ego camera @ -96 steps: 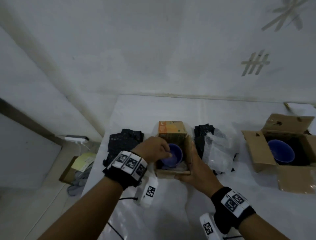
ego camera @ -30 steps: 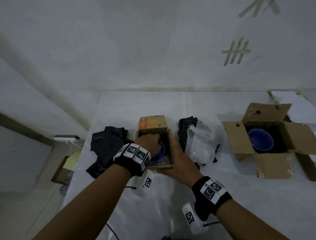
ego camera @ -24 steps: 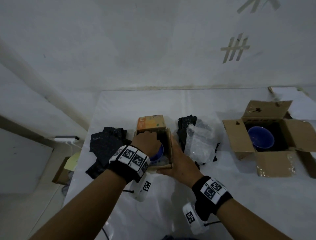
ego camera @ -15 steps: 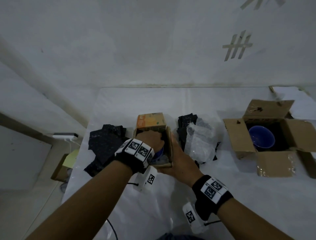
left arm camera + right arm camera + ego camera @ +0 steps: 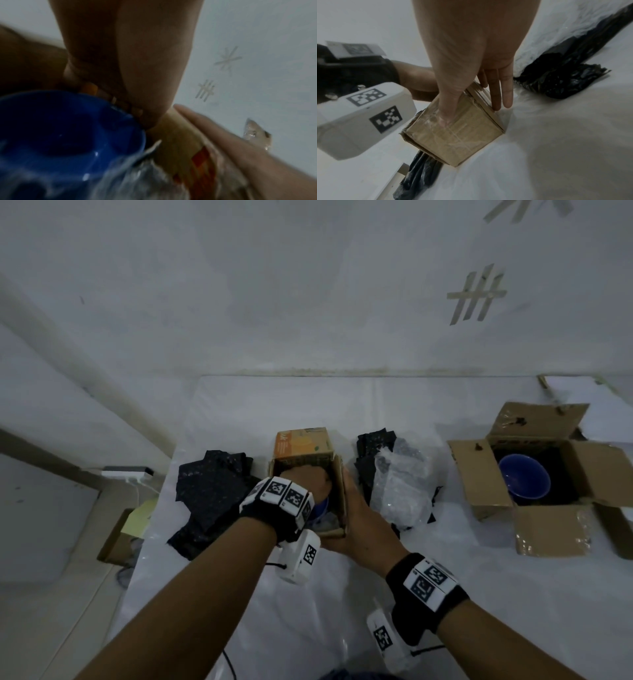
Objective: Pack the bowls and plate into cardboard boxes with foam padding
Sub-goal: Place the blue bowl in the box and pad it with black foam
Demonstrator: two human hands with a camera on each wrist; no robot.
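Note:
A small open cardboard box (image 5: 337, 491) with an orange far flap stands mid-table, a blue bowl (image 5: 322, 506) inside it. My left hand (image 5: 305, 481) reaches down into the box at the bowl's far rim. In the left wrist view its thumb runs down outside the blue bowl (image 5: 60, 135) and the other fingers curl behind it, their tips hidden. Clear wrap (image 5: 137, 182) lies by the near rim. My right hand (image 5: 356, 515) braces the small box (image 5: 462, 135), its thumb on the near face and straight fingers (image 5: 502, 93) along the right wall.
A larger open box (image 5: 479, 484) at the right holds a second blue bowl (image 5: 524, 481) on dark padding. Black foam sheets (image 5: 212, 494) lie left of the small box. More black foam under a clear plastic bag (image 5: 400, 487) lies to its right. A wall backs the table.
My left hand has pushed from the bowl's left rim deeper into the box toward its far side, covering most of the bowl. The right hand has stayed on the box's right side.

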